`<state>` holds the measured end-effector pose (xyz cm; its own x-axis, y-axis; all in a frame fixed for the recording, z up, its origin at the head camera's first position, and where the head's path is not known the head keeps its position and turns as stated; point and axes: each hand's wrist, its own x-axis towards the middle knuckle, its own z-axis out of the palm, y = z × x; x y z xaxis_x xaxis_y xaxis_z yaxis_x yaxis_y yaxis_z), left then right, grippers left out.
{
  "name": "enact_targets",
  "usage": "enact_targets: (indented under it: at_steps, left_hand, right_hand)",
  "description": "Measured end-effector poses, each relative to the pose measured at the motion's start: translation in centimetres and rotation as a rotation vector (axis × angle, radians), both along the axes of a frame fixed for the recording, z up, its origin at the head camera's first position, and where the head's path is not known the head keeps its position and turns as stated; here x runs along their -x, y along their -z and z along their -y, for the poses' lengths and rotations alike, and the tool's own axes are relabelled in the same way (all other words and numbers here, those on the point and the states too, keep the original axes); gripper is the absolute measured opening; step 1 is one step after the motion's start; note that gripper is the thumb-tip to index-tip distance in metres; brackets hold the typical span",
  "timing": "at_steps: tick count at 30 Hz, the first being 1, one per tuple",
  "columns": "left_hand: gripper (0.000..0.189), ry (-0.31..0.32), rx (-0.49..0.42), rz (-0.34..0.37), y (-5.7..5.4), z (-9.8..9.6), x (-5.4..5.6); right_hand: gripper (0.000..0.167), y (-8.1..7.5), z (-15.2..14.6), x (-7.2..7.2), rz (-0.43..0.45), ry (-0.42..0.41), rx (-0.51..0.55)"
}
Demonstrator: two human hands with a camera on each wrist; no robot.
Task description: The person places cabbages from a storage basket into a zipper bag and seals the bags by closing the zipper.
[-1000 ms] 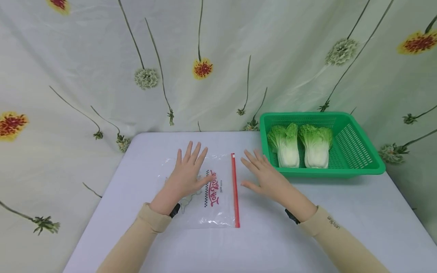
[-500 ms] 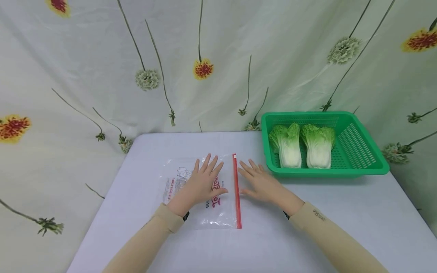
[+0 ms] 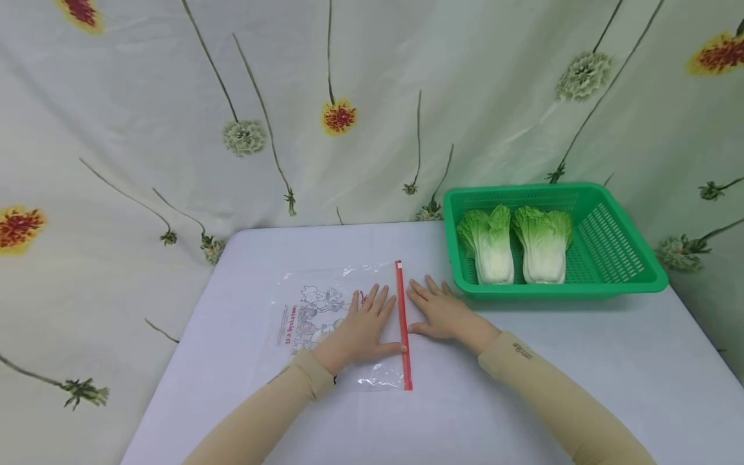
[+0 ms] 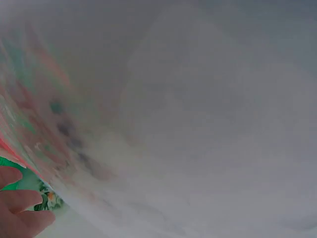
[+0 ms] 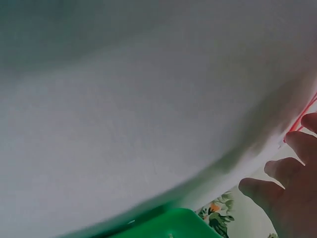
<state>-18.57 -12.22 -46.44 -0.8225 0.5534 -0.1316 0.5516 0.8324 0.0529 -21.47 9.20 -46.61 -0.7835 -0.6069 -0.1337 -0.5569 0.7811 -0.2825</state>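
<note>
A clear plastic zip bag with printed drawings and red lettering lies flat on the white table, its red zip strip along the right side. My left hand lies over the bag with fingers spread and straight, the thumb reaching to the strip and part of the print covered. Just right of the strip, my right hand is spread low over the tabletop, fingertips close to the red edge. In the left wrist view the left fingers show at the lower left; the right wrist view has the right fingers near the strip.
A green plastic basket stands at the back right of the table, close beyond the right hand. Two heads of Chinese cabbage lie in its left part. A flower-printed curtain hangs behind the table.
My left hand has slid right across the bag until its thumb reaches the red strip. The right hand has moved slightly left and down toward the strip. The bag stays in place.
</note>
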Motion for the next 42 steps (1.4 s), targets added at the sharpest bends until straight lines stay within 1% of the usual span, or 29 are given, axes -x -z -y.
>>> enact_targets:
  at_steps: [6,8,12,15,18,23,27,31,35,38,40,42]
  left_hand:
    - [0.102,-0.061,0.002,0.077,0.7,-0.3,-0.3]
    - [0.103,-0.063,0.005,0.085,1.0,-0.3,-0.3]
    - [0.106,-0.072,-0.023,0.110,1.6,-0.6,-0.2]
    - [0.107,-0.093,-0.066,0.150,1.4,-1.0,-0.3]
    - [0.108,-0.114,-0.084,0.184,1.2,-1.3,-0.4]
    - [0.108,-0.141,-0.087,0.196,1.1,-1.6,-0.5]
    - [0.108,-0.160,-0.112,0.205,1.2,-1.7,-0.5]
    - [0.107,-0.143,-0.136,0.209,1.3,-1.5,-0.5]
    - [0.097,-0.120,-0.140,0.228,1.4,-0.9,-0.3]
    - [0.086,-0.122,-0.174,0.230,1.4,-0.6,-0.3]
    - [0.071,-0.138,-0.217,0.220,1.4,-0.6,-0.3]
    - [0.049,-0.165,-0.276,0.205,1.2,-0.7,-0.4]
  right_hand:
    - [0.078,0.9,0.0,0.4,0.007,0.003,-0.009]
    - [0.078,1.0,0.1,0.5,0.004,0.002,-0.011]
    - [0.078,1.2,0.2,0.8,0.002,-0.010,-0.031]
    - [0.075,1.1,0.4,0.8,0.006,-0.018,-0.039]
    - [0.071,0.9,0.7,0.9,0.014,-0.025,-0.042]
    - [0.066,0.6,1.2,0.8,0.044,-0.026,-0.024]
    - [0.066,0.6,1.7,0.9,0.061,-0.007,-0.011]
    - [0.071,0.5,2.0,0.9,0.068,0.017,-0.011]
    - [0.074,0.4,2.2,0.8,0.068,0.020,-0.007]
    - [0.075,0.4,2.3,0.7,0.067,0.018,0.003]
    - [0.076,0.3,2.3,0.7,0.071,0.022,0.002]
    - [0.076,0.2,2.3,0.6,0.071,0.026,-0.006]
